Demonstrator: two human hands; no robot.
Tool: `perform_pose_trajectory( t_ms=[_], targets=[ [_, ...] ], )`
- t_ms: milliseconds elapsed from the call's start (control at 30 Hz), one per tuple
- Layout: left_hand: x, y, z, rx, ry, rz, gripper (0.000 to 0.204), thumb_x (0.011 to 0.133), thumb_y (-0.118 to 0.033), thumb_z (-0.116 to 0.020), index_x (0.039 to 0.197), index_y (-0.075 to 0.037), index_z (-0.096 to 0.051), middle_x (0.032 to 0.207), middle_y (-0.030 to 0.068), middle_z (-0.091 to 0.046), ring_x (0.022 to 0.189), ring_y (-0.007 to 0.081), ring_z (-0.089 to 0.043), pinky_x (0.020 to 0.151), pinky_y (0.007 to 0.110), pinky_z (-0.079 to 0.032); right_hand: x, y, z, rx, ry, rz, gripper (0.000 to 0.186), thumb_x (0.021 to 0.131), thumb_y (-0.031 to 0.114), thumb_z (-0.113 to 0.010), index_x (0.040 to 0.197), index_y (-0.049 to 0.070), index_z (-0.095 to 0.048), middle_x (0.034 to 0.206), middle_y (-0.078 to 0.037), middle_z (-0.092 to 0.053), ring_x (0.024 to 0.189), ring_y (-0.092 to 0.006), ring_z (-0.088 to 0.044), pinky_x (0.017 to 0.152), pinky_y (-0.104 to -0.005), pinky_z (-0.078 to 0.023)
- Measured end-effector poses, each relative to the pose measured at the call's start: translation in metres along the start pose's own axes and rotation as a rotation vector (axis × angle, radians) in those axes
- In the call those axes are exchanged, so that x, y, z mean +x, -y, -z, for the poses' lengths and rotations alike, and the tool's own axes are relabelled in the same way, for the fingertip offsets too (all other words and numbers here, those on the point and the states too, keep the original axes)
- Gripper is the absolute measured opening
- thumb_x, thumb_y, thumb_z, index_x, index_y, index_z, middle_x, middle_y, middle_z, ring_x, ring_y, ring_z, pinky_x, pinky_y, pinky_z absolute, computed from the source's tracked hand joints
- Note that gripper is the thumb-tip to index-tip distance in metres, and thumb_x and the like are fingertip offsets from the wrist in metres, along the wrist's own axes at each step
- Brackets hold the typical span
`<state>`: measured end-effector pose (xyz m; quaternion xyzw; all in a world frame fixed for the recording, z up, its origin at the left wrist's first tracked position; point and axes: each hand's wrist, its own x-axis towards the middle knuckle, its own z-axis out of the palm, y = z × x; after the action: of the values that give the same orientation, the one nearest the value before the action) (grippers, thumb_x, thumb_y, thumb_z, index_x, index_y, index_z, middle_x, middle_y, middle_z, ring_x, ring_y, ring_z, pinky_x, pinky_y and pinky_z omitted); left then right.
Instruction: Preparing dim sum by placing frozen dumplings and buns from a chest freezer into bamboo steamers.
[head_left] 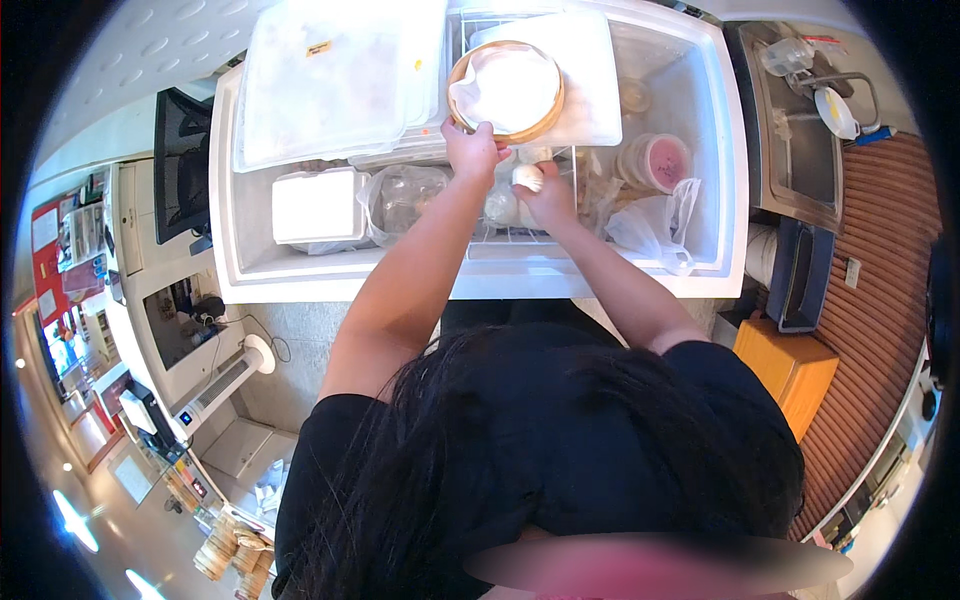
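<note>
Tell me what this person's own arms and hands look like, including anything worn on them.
The left sleeve and right sleeve are short and black, with no markings visible. Below them the arms are bare. The left hand and right hand are ungloved, and no watch or bracelet shows. Finer details, like nails, are too small to tell.

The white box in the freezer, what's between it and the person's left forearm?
In the head view, a clear plastic bag shows between the white box and the left forearm.
</note>
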<state>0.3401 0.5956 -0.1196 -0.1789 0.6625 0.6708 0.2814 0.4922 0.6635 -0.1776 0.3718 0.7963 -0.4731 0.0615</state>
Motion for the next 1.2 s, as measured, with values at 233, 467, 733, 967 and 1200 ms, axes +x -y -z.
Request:
perform_pose_trajectory(
  t_ms=[233,467,733,967,1200],
  targets=[
    [-0.010,0.007,0.014,0.043,-0.060,-0.021,0.069,0.090,-0.002,-0.064,0.150,-0.008,-0.030,0.120,0.0240,-0.063,0.070,0.0263,-0.073,0.053,0.036,-0.063,-0.008,0.103,0.094,0.044,-0.525,0.662,0.065,0.081,0.039,-0.086,0.128,0.000,-0.062,0.117,-0.025,-0.070,0.110,-0.0373,-0.068,0.093,-0.0439,-0.053],
    [-0.023,-0.004,-0.004,0.141,0.030,-0.160,0.072,0.087,-0.001,-0.065,0.150,-0.004,-0.030,0.119,0.0250,-0.065,0.072,0.0280,-0.074,0.055,0.036,-0.065,0.140,0.123,0.082,-0.168,-0.294,0.592,0.055,0.082,0.038,-0.083,0.124,0.005,-0.070,0.114,-0.020,-0.073,0.099,-0.0382,-0.069,0.090,-0.0453,-0.056],
    [-0.029,-0.004,0.034,0.077,-0.062,-0.095,0.070,0.087,-0.002,-0.066,0.148,-0.004,-0.032,0.116,0.0262,-0.065,0.069,0.0272,-0.074,0.054,0.036,-0.064,0.005,0.071,0.061,0.077,-0.067,0.778,0.015,0.090,0.019,-0.067,0.091,0.004,-0.066,0.093,-0.019,-0.069,0.088,-0.0372,-0.068,0.075,-0.0464,-0.052],
    [-0.038,-0.003,0.019,0.208,0.043,-0.107,0.068,0.093,-0.006,-0.062,0.150,-0.003,-0.026,0.113,0.0238,-0.066,0.074,0.0263,-0.073,0.059,0.036,-0.063,0.037,-0.057,-0.026,-0.599,0.283,0.567,0.015,0.088,0.013,-0.061,0.091,0.005,-0.073,0.098,-0.018,-0.073,0.092,-0.0362,-0.071,0.081,-0.0453,-0.056],
    [-0.042,0.001,0.069,0.187,-0.071,-0.076,0.068,0.093,-0.006,-0.061,0.150,-0.002,-0.025,0.110,0.0230,-0.067,0.072,0.0260,-0.073,0.060,0.037,-0.064,0.073,-0.017,-0.103,-0.019,0.230,0.143,0.028,0.100,0.016,-0.053,0.105,0.000,-0.075,0.114,-0.019,-0.075,0.110,-0.0320,-0.070,0.094,-0.0459,-0.055]
  ],
)
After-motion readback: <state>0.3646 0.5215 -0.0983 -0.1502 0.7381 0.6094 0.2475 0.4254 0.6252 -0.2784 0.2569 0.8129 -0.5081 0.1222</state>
